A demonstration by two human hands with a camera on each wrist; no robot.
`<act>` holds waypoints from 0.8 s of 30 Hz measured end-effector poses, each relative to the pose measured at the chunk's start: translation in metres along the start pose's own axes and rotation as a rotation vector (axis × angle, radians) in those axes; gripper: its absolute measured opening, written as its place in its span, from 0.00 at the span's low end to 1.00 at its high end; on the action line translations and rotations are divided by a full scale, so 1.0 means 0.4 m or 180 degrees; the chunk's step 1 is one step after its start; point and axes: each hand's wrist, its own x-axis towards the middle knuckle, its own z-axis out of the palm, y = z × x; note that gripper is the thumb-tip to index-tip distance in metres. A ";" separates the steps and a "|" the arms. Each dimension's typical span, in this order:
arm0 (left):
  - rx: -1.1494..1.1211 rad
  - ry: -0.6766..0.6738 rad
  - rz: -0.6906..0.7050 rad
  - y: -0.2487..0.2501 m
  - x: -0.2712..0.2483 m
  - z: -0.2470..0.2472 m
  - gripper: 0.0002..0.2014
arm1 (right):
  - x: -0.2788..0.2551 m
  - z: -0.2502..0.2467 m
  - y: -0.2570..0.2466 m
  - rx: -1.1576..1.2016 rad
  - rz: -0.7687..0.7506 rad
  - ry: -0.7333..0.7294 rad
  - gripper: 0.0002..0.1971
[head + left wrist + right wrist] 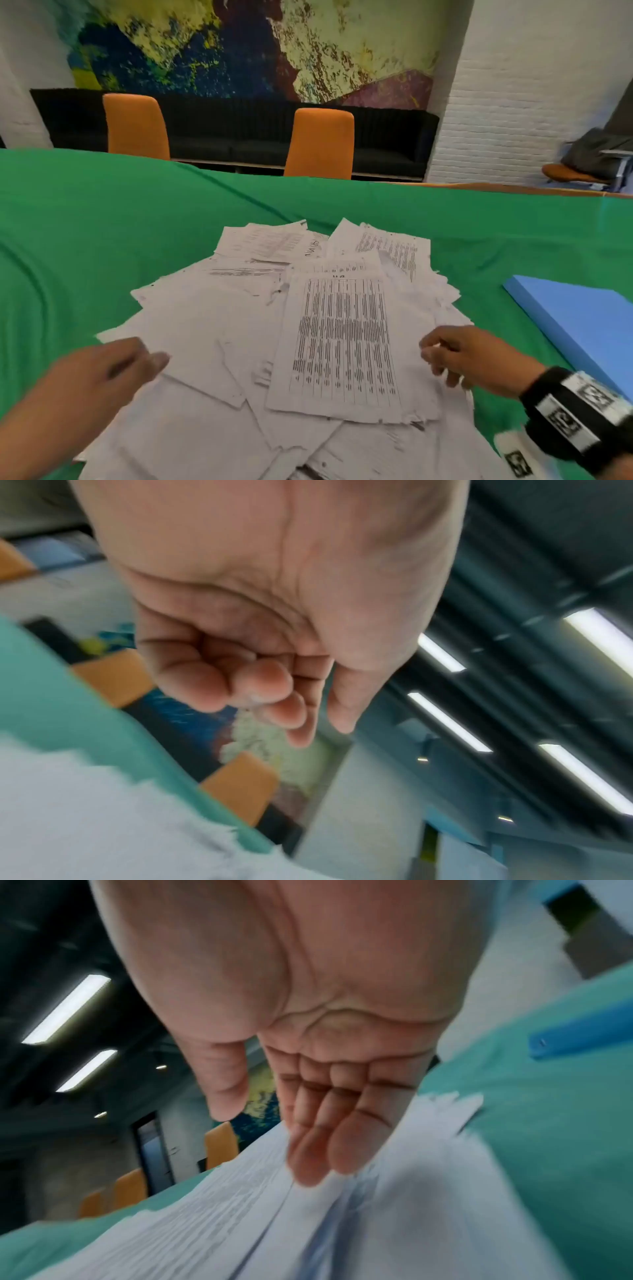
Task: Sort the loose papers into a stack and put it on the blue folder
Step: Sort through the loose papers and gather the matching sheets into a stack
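- The papers (308,342) lie spread in a loose, overlapping pile on the green cloth (102,222); a sheet with a printed table is on top.
- The folder (582,322) lies flat on the cloth to the right of the papers, apart from them.
- The left hand (113,363) is over the left edge of the papers; its fingers (260,683) are loosely curled and hold nothing.
- The right hand (472,356) is at the right edge of the papers; its fingers (342,1139) are almost straight, close together, with the tips at the sheets and no sheet held.
- Two orange chairs (318,144) stand beyond the papers, behind the table.
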 end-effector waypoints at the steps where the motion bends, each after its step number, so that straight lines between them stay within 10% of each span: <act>1: -0.0165 -0.0023 0.0207 0.038 0.014 -0.005 0.20 | 0.029 0.011 -0.005 0.0161 0.0083 0.0063 0.07; 10: -0.0255 -0.2061 0.0158 0.246 0.365 0.219 0.19 | 0.172 0.057 -0.026 -0.0042 0.0315 0.0400 0.29; 17: -0.1124 -0.1832 -0.0788 0.254 0.463 0.338 0.30 | 0.191 0.044 -0.005 0.0397 0.0347 0.0015 0.26; 24: -0.1773 -0.1564 -0.0608 0.250 0.411 0.314 0.07 | 0.149 0.019 -0.022 0.0523 0.0119 -0.0209 0.29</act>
